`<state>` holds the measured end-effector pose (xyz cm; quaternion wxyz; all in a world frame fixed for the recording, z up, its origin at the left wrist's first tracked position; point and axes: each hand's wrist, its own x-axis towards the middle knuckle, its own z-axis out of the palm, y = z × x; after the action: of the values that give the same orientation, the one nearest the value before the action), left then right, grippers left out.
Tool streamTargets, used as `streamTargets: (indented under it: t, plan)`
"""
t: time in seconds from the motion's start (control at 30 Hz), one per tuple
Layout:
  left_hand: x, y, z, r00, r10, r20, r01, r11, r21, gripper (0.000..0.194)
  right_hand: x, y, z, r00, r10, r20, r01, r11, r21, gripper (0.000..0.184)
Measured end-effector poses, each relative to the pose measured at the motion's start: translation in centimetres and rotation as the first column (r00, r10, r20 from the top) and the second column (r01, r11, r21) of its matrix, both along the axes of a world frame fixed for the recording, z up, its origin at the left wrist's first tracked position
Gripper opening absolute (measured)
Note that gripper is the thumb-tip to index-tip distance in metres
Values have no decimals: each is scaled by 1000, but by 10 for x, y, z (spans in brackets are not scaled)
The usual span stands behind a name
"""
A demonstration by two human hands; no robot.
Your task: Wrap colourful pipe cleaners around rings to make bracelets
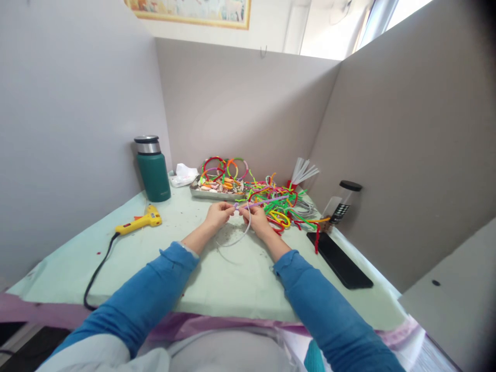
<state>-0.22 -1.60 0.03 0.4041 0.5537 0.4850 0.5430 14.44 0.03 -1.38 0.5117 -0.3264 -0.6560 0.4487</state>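
My left hand (pixel 217 215) and my right hand (pixel 256 219) meet over the middle of the table. Both pinch a lilac pipe cleaner (pixel 267 201) that sticks out to the right past my right hand. The same fingers hold a thin clear hoop, a bare headband (pixel 237 240), which curves down toward me below the hands. The pipe cleaner's end sits where the two hands meet on the hoop. Just right of my right hand lies a tangle of coloured pipe cleaners (pixel 281 206).
A metal tray (pixel 211 193) with wrapped hoops and shells stands at the back. A green flask (pixel 152 169) stands back left, a yellow glue gun (pixel 140 221) with its black cord lies left. A black phone (pixel 339 260) and a dark-lidded jar (pixel 343 201) sit right. Partition walls enclose the table.
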Motion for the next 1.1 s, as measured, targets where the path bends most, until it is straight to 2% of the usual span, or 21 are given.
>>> streamTargets:
  t: [0.23,0.43,0.63,0.97,1.1]
  plan:
    - [-1,-1,1,998,-34,51,39,994,-104,31,1,3,-4,999,30,19,-30,1000,6,30]
    - [-2,-1,-1,997,-61,40,65,991,-119,30,0,1,-2,998,20,53,-20,1000,-7,27]
    - [-1,-4,2,990,-94,109,109,983,-146,28,0,3,-4,997,31,66,-33,999,23,25]
    - [-5,-1,-1,980,-158,118,183,951,-249,23,2,8,-7,998,0,56,-6,994,111,22]
    - [-5,-1,0,977,-178,116,205,931,-303,21,2,7,-6,996,28,82,-36,995,97,21]
